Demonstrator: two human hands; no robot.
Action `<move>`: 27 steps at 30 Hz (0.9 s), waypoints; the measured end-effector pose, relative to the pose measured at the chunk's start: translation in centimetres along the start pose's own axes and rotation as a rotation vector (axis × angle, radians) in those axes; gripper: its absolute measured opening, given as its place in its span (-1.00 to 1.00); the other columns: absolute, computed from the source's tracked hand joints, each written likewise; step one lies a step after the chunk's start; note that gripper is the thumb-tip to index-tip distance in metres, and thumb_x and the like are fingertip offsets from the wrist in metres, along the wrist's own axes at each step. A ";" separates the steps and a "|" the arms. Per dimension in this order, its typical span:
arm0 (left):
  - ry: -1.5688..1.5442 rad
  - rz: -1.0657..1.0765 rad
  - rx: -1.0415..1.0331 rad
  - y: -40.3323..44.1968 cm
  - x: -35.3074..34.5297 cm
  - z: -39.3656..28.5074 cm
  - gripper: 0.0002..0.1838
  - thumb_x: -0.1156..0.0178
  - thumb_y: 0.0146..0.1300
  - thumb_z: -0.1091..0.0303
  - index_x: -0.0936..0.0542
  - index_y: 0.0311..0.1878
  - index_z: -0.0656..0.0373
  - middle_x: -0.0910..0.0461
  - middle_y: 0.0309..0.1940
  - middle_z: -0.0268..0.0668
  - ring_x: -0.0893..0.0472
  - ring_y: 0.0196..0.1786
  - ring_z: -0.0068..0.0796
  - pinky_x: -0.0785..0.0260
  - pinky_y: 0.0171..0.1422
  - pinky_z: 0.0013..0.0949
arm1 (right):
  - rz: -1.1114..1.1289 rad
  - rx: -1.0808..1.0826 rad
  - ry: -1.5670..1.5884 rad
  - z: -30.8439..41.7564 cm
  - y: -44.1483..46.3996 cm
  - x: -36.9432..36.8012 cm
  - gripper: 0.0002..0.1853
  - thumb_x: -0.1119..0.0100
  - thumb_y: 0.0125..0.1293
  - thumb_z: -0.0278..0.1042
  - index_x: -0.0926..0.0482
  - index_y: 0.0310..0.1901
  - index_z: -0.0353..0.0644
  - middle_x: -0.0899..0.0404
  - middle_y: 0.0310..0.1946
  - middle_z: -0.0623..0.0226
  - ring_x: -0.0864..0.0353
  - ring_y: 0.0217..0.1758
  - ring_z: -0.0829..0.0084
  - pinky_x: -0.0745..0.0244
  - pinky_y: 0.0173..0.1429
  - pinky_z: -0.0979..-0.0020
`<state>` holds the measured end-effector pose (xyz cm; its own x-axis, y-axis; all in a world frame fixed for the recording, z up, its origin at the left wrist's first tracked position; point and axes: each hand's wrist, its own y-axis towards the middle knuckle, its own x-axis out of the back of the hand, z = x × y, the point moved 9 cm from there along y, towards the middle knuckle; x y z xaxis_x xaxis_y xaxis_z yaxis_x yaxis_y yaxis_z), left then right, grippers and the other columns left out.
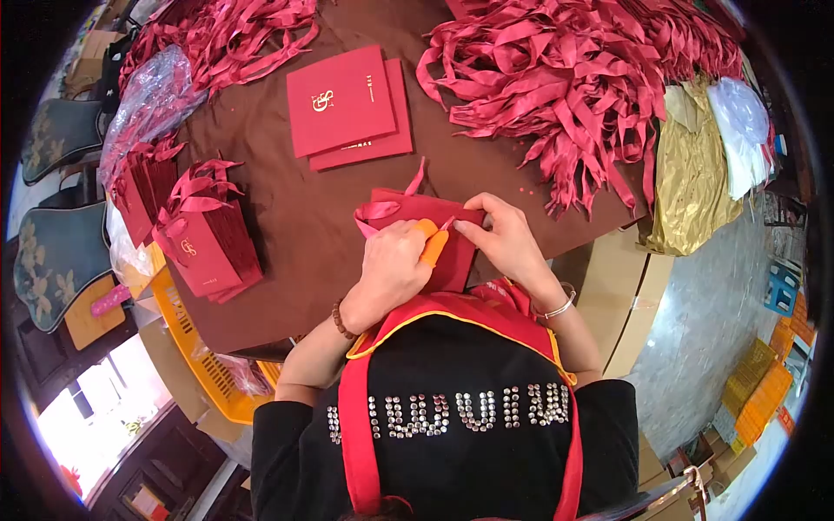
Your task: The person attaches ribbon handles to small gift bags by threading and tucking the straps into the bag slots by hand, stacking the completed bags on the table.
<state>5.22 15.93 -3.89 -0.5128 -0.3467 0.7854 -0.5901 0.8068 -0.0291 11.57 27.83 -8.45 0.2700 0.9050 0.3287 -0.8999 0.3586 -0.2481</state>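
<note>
A dark red paper bag lies at the table's near edge, in front of my body. A pink-red ribbon loops out at its left side. My left hand is closed around an orange-handled tool. Its thin tip reaches the bag near the top edge; the tool's exact kind I cannot make out. My right hand pinches the bag's upper right edge, thumb and forefinger close to that tip. Whether ribbon lies between those fingers is hidden.
Two flat red bags lie overlapped ahead. A big ribbon pile covers the far right, beside gold plastic. Bundled bags with ribbons stand at left. A yellow crate and cardboard boxes sit below the brown tablecloth.
</note>
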 end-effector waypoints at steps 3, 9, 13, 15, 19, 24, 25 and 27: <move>0.021 0.060 0.012 -0.2 -0.7 0.5 -0.83 -0.21 0.16 0.31 -0.56 -0.40 0.22 -0.55 -0.52 -0.10 -0.56 -0.43 -0.10 -0.36 -0.39 -0.15 | -0.005 0.019 0.003 0.3 -0.1 0.0 -0.76 -0.28 0.14 -0.38 -0.52 -0.21 -0.31 -0.49 -0.44 0.32 -0.34 -0.50 0.60 -0.31 -0.39 0.50; 0.129 0.028 0.016 0.5 -0.5 0.5 -0.82 -0.25 0.11 0.28 -0.57 -0.39 0.21 -0.55 -0.54 -0.12 -0.55 -0.45 -0.12 -0.35 -0.38 -0.16 | -0.010 0.036 -0.004 0.6 -0.2 0.1 -0.76 -0.27 0.15 -0.38 -0.51 -0.20 -0.30 -0.52 -0.39 0.28 -0.38 -0.48 0.53 -0.34 -0.35 0.46; 0.061 -0.114 0.017 0.7 0.4 0.3 -0.85 -0.29 0.07 0.36 -0.61 -0.30 0.19 -0.54 -0.52 -0.16 -0.53 -0.42 -0.16 -0.33 -0.35 -0.21 | 0.012 0.004 -0.010 0.7 -0.2 0.0 -0.74 -0.24 0.13 -0.36 -0.50 -0.19 -0.31 -0.54 -0.31 0.11 -0.54 -0.35 0.23 -0.43 -0.24 0.32; 0.014 -0.155 -0.013 0.4 0.4 0.4 -0.82 -0.26 0.05 0.39 -0.62 -0.26 0.21 -0.53 -0.52 -0.16 -0.53 -0.42 -0.17 -0.30 -0.31 -0.21 | -0.004 0.038 -0.009 0.5 -0.2 -0.1 -0.76 -0.26 0.16 -0.38 -0.51 -0.19 -0.31 -0.53 -0.37 0.25 -0.45 -0.44 0.50 -0.38 -0.31 0.46; -0.038 -0.095 -0.132 -0.2 0.0 0.3 -0.73 -0.21 0.04 0.43 -0.63 -0.15 0.23 -0.56 -0.42 -0.14 -0.52 -0.35 -0.18 -0.26 -0.24 -0.18 | -0.016 0.050 -0.019 0.1 -0.2 0.0 -0.75 -0.26 0.16 -0.37 -0.51 -0.18 -0.31 -0.54 -0.35 0.24 -0.47 -0.42 0.50 -0.39 -0.30 0.45; -0.011 -0.132 -0.265 -1.1 0.6 -1.4 -0.76 -0.26 0.08 0.49 -0.62 -0.13 0.16 -0.59 -0.36 -0.21 -0.56 -0.31 -0.18 -0.39 -0.22 -0.24 | -0.005 0.016 0.002 -0.5 -0.1 -0.2 -0.76 -0.27 0.17 -0.38 -0.50 -0.19 -0.32 -0.53 -0.36 0.27 -0.45 -0.45 0.54 -0.38 -0.32 0.47; -0.055 -0.203 -0.334 -1.4 1.4 -2.2 -0.77 -0.26 0.08 0.50 -0.62 -0.14 0.16 -0.61 -0.30 -0.21 -0.58 -0.27 -0.19 -0.43 -0.18 -0.27 | -0.005 0.016 0.001 -0.5 -0.1 -0.2 -0.76 -0.27 0.17 -0.38 -0.50 -0.19 -0.32 -0.53 -0.36 0.27 -0.45 -0.45 0.54 -0.38 -0.32 0.47; -0.138 -0.110 -0.245 -2.2 0.3 -1.4 -0.75 -0.20 0.15 0.52 -0.59 -0.07 0.19 -0.61 -0.18 -0.19 -0.61 -0.18 -0.28 -0.46 -0.08 -0.35 | -0.041 0.038 -0.024 -0.1 -0.2 0.1 -0.77 -0.26 0.18 -0.40 -0.50 -0.20 -0.32 -0.51 -0.38 0.30 -0.41 -0.48 0.58 -0.36 -0.35 0.49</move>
<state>7.20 14.69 -2.72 -0.5434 -0.4869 0.6838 -0.4879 0.8461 0.2147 11.82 27.90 -8.45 0.2992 0.8836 0.3601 -0.9006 0.3862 -0.1994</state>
